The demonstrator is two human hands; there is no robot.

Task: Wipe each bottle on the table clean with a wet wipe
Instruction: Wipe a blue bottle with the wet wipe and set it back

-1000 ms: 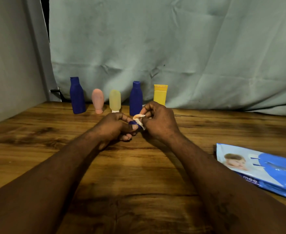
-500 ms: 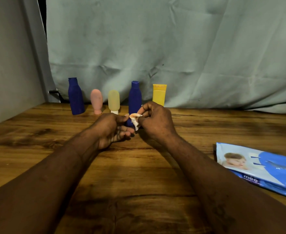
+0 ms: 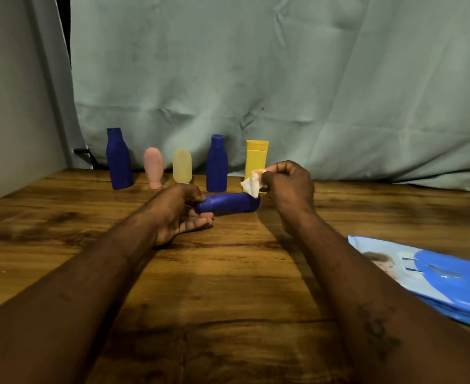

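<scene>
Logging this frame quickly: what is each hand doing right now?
Left hand: holds the lying blue bottle by one end.
Right hand: pinches the wet wipe.

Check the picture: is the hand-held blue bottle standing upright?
No, the left hand holds the blue bottle on its side.

Single view, head-worn, wide-angle. Faced forward and down over the wooden worktop (image 3: 228, 273) toward a cloth backdrop (image 3: 283, 79) hung at its far edge. Left forearm (image 3: 89, 278) and right forearm (image 3: 350, 273) ran in from the bottom corners, large and near the lens, converging mid-frame. Wall (image 3: 12, 106) closed the left side; wipes pack (image 3: 436, 275) was cut by the right edge
</scene>
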